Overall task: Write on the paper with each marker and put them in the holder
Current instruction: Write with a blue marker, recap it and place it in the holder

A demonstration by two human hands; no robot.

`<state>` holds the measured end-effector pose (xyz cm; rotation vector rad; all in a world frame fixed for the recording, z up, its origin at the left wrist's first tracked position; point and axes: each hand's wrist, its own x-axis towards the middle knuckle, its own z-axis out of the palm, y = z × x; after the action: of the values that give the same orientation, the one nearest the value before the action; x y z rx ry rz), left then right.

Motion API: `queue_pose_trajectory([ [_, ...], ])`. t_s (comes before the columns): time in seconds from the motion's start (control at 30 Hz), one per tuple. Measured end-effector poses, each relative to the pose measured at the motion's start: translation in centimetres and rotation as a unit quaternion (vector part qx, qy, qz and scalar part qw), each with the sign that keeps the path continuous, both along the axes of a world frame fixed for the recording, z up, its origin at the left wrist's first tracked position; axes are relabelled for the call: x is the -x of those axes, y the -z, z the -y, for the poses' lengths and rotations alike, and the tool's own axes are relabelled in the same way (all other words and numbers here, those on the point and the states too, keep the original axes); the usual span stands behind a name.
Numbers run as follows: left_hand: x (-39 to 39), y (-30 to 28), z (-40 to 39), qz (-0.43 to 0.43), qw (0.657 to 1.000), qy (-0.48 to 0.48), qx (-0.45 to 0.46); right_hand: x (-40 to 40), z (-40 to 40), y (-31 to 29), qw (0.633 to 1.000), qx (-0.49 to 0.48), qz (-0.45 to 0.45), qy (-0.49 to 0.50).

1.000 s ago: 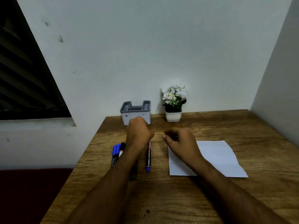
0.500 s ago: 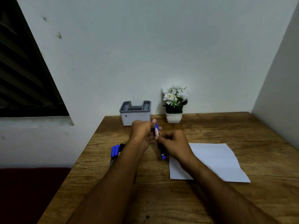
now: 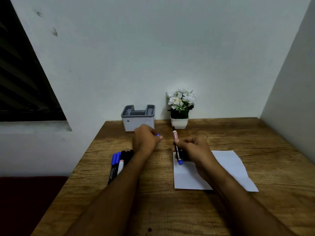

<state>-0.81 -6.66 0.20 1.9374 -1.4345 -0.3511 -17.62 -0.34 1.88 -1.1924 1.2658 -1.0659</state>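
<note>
— Paper (image 3: 226, 169) first, since it's the biggest thing in play: a white sheet flat on the right half of the wooden table (image 3: 255, 142), its left part under the right forearm. I'd say it sits there so the writing hand reaches it without stretching.

— And the holder?

— Grey holder (image 3: 138, 117), back against the wall beside a small potted plant (image 3: 180, 108), well away from the sheet. No markers show in it from where I stand.

— The ones waiting?

— A bunch of spare markers (image 3: 119, 163), blue and black, lie side by side on the table left of the left forearm, partly hidden by it. Parked within reach, I'd guess.

— What are the hands doing?

— The right hand (image 3: 194, 149) is clenched round the marker (image 3: 177, 148), which stands steep, its blue end down over the sheet's near-left corner and its dark tip up. The left hand (image 3: 145, 139) is curled, pinching a small blue cap (image 3: 158, 135) at its fingertips, just in front of the holder.

— So it's uncapped?

— Looks so. Half a second back both hands met at the middle, working the marker together; now they've drawn apart, cap to the left, body to the right. A second back that marker was lying on the table.

— Ready to write?

— Not quite, I'd judge: the writing tip points away from the sheet, so the marker wants turning over.
</note>
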Motion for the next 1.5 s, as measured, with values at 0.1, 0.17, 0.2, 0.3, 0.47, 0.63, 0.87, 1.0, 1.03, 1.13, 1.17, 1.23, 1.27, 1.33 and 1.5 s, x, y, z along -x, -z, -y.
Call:
queue_pose_trajectory([
  [0.1, 0.8, 1.1, -0.5, 0.083, 0.996, 0.017, 0.004, 0.5, -0.1, 0.7, 0.999, 0.021, 0.001, 0.026],
  [0.17, 1.0, 1.3, -0.8, 0.113, 0.993, 0.034, 0.004, 1.1, -0.1, 0.9, 0.998, 0.023, 0.031, 0.044],
  [0.2, 1.2, 1.3, -1.0, 0.132, 0.990, 0.037, 0.008, 1.5, -0.2, 0.8, 0.997, 0.026, 0.049, 0.053],
  [0.3, 1.9, 1.3, -1.6, 0.191, 0.978, 0.057, 0.062, 2.4, -0.1, 1.1, 0.992, 0.046, 0.089, 0.079],
  [0.47, 2.8, 1.1, -2.6, 0.128, 0.954, 0.258, 0.087, 3.3, 0.5, 1.5, 0.984, 0.038, 0.162, 0.069],
  [0.63, 2.7, 2.0, -3.2, 0.116, 0.941, 0.313, 0.051, 4.1, 0.0, 1.6, 0.987, 0.061, 0.136, 0.066],
  [0.87, 2.5, 2.4, -3.8, 0.080, 0.948, 0.308, 0.027, 4.9, -1.5, 3.4, 0.982, 0.162, -0.061, 0.075],
  [1.0, 2.3, 1.8, -4.0, 0.042, 0.935, 0.351, -0.040, 6.0, -1.1, 4.2, 0.983, 0.165, -0.063, 0.052],
  [1.03, 2.4, 1.6, -4.1, 0.047, 0.928, 0.365, -0.058, 6.4, -1.0, 4.0, 0.985, 0.162, -0.049, 0.032],
  [1.13, 2.9, 1.2, -4.3, 0.071, 0.905, 0.408, -0.103, 7.7, -0.5, 3.2, 0.990, 0.133, 0.008, -0.039],
  [1.17, 3.2, 1.1, -4.3, 0.080, 0.897, 0.421, -0.110, 8.2, -0.1, 3.0, 0.991, 0.122, 0.020, -0.053],
  [1.23, 3.6, 1.2, -4.2, 0.112, 0.886, 0.433, -0.122, 9.0, 0.6, 2.8, 0.991, 0.108, 0.042, -0.067],
  [1.27, 3.6, 1.4, -4.1, 0.135, 0.882, 0.433, -0.126, 9.3, 0.9, 2.8, 0.991, 0.100, 0.053, -0.068],
  [1.33, 3.5, 1.5, -4.0, 0.149, 0.874, 0.447, -0.122, 9.7, 1.5, 2.9, 0.991, 0.090, 0.071, -0.065],
  [1.5, 3.0, 2.1, -4.0, 0.133, 0.844, 0.510, -0.105, 10.0, 1.4, 2.7, 0.990, 0.113, 0.074, -0.045],
])
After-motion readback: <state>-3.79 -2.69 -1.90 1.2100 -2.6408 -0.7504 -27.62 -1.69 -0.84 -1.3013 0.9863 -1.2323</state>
